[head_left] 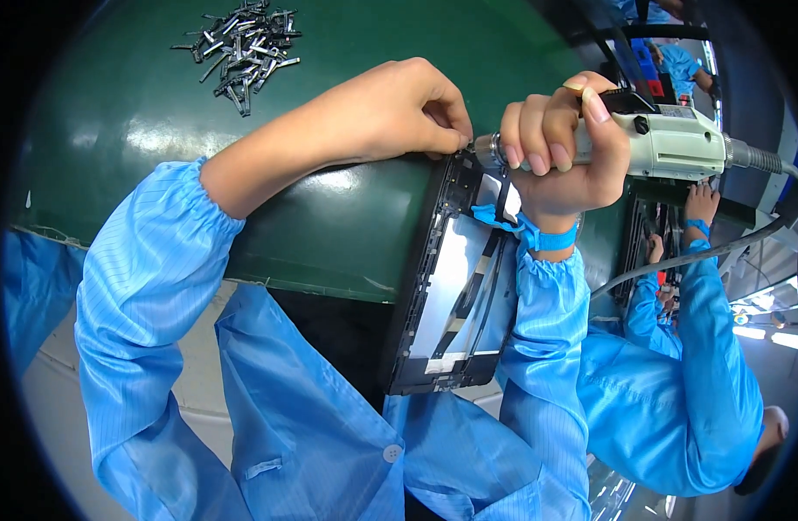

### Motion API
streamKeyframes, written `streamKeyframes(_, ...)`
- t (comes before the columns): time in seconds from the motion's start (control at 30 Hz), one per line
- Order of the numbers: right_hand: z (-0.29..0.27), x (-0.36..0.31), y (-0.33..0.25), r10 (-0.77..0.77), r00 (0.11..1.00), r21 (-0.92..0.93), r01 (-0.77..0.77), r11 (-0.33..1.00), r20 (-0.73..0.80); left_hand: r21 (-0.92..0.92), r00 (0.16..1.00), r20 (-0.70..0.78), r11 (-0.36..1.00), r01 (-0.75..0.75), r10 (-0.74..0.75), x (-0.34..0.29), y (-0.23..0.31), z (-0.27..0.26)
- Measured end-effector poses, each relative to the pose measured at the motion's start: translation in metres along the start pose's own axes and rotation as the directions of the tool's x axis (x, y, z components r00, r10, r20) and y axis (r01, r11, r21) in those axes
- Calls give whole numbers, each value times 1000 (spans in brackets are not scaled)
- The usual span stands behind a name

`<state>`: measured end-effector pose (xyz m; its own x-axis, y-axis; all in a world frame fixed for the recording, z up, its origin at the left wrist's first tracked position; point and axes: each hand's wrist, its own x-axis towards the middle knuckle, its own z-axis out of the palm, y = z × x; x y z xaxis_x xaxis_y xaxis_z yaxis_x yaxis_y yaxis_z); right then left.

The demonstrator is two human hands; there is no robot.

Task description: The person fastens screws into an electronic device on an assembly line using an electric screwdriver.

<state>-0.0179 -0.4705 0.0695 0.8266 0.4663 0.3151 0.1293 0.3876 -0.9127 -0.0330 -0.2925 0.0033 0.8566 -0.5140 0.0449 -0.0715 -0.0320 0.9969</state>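
Note:
An electric screwdriver (676,143) with a pale body lies nearly level in my right hand (568,143), whose fingers are wrapped round it. Its metal nose points left, at the far end of a flat black device (446,291), which looks like an opened tablet with silvery inner panels. My left hand (403,108) pinches at that same end, thumb and fingertips together right beside the screwdriver's nose. Whatever sits between those fingertips is too small or hidden to name. The device's near end sticks out past the table edge, towards my body.
A pile of small black and silver metal parts (247,52) lies at the far left of the green table (156,191). The screwdriver's grey cable (702,254) loops down on the right. Close by on the right, a co-worker in a blue sleeve (711,330) works at another dark device.

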Motion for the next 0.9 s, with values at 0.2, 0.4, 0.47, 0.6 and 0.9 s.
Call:
streamKeyframes(0.2,-2,2,0,19,1000,23,-19,1000,-18,0,999,7,999,35,-35,-2,4,-1)
streamKeyframes(0.4,7,-10,-12,-61,997,-33,62,998,47,61,999,29,998,-32,30,-2,11,7)
streamKeyframes(0.47,21,-11,-16,-46,998,-107,40,993,-48,63,998,37,996,-56,54,-2,15,7)
streamKeyframes(0.6,8,-8,-18,-31,987,-105,48,993,157,81,998,51,996,-30,26,-1,21,8)
streamKeyframes(0.9,7,-9,-18,-7,998,-125,15,992,61,39,998,59,999,-16,14,-2,18,8)
